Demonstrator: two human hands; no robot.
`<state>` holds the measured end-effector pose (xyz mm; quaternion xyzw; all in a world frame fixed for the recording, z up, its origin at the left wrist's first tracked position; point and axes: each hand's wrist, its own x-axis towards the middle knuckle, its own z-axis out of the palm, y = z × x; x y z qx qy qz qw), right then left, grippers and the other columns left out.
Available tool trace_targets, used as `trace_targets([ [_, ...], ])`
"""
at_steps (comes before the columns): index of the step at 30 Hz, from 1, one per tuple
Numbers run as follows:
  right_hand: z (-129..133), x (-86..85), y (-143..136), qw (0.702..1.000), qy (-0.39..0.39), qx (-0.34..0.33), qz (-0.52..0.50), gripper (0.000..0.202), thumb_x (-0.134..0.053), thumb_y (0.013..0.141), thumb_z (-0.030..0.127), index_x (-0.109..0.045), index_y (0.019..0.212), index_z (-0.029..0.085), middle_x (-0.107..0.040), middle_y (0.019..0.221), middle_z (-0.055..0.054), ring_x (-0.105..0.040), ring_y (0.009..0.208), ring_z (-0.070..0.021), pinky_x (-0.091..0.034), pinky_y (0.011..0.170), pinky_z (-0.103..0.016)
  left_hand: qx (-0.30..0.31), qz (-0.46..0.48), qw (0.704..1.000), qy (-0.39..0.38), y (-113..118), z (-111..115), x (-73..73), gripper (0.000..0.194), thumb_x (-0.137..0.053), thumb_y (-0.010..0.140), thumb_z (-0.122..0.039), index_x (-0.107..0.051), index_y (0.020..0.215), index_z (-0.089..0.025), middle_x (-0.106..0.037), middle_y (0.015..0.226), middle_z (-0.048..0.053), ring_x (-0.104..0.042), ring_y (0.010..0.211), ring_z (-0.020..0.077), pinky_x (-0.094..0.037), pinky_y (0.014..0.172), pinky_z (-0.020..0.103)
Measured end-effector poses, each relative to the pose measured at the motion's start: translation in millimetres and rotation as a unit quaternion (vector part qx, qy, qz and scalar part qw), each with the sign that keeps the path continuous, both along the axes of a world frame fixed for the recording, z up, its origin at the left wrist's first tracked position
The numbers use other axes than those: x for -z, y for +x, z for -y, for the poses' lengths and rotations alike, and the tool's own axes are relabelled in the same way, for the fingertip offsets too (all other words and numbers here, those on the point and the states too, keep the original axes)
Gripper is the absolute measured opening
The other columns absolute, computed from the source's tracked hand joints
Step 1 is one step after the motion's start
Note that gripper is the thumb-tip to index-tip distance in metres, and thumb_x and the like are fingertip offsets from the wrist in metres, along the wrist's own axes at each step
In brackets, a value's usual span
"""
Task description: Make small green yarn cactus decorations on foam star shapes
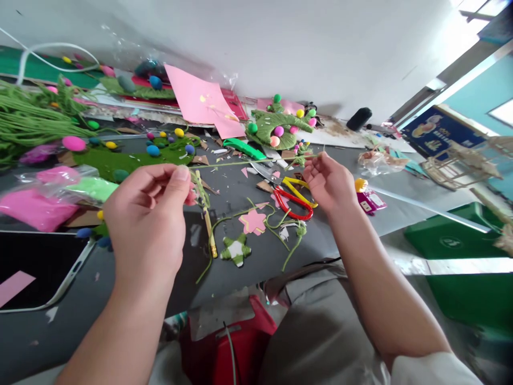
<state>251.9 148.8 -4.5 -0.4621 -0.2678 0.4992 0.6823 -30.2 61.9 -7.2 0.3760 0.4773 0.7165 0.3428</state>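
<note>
A thin green yarn strand (248, 162) is stretched between my two hands above the grey table. My left hand (154, 206) pinches its left end between thumb and fingers. At the other end, my right hand (329, 182) holds the strand at its fingertips. Below lie scissors (294, 206) with red and yellow handles, a green cutter (243, 148), a pink paper flower (253, 221) and a star (236, 249) partly wrapped in green yarn. A pencil (210, 232) rests just right of my left hand. Loose green yarn (228, 218) curls around the flower.
Bags of pink clay (36, 208) and a tablet (44, 267) lie at the left, below a heap of green yarn (32, 120). Decorated green shapes (276, 128) and pink paper (204, 99) sit near the wall. Green bins (452, 232) stand at the right.
</note>
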Motion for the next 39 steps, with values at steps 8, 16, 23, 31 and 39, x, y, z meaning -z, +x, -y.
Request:
trace_targets([
  [8,4.7,-7.2,1.4,0.999,0.007,-0.003,-0.043,0.023,-0.056,0.102,0.017,-0.059,0.079,0.017,-0.062,0.076,0.002,-0.060,0.059,-0.0031,-0.056,0.060,-0.011,-0.051,0.131,0.990,0.029,-2.5,-6.9,-8.8,0.010,-0.072,0.075,-0.006,-0.072,0.072,-0.015,-0.060,0.059,-0.001,-0.056,0.054,0.0118,-0.046,0.056,0.027],
  [16,6.5,7.7,1.0,0.947,0.118,0.073,0.289,0.015,-0.073,0.083,0.007,-0.077,0.088,0.020,-0.075,0.097,-0.003,-0.071,0.096,-0.0155,-0.057,0.100,-0.036,-0.033,0.147,0.988,0.043,-1.0,-5.3,-9.2,0.013,-0.070,0.079,-0.002,-0.072,0.074,-0.013,-0.062,0.063,0.001,-0.058,0.058,0.0123,-0.049,0.059,0.027],
  [23,23.8,9.7,-22.5,0.700,0.205,-0.130,0.672,0.027,-0.067,0.094,0.024,-0.079,0.119,0.021,-0.066,0.143,-0.014,-0.057,0.138,-0.0336,-0.040,0.119,-0.061,0.050,0.073,0.996,0.035,6.0,2.1,-3.4,0.011,-0.074,0.083,-0.005,-0.075,0.081,-0.016,-0.065,0.068,0.000,-0.059,0.063,0.0117,-0.047,0.060,0.027],
  [31,57.4,-6.7,-73.2,0.751,0.293,-0.357,0.473,0.059,-0.070,0.097,0.033,-0.052,0.152,0.022,-0.065,0.146,-0.010,-0.061,0.136,-0.0227,-0.047,0.119,-0.042,0.123,-0.228,0.966,-0.025,7.8,12.5,-0.3,0.005,-0.075,0.088,-0.023,-0.075,0.084,-0.022,-0.068,0.071,-0.002,-0.061,0.062,0.0109,-0.045,0.054,0.022],
  [39,59.5,-7.7,-78.7,0.804,0.218,-0.351,0.427,0.017,-0.066,0.100,0.031,-0.074,0.102,0.016,-0.073,0.094,-0.003,-0.066,0.084,-0.0123,-0.056,0.078,-0.026,0.034,-0.378,0.925,0.005,5.7,15.4,-1.7,0.008,-0.071,0.085,-0.015,-0.071,0.081,-0.023,-0.068,0.072,-0.003,-0.057,0.061,0.0109,-0.037,0.049,0.023],
])
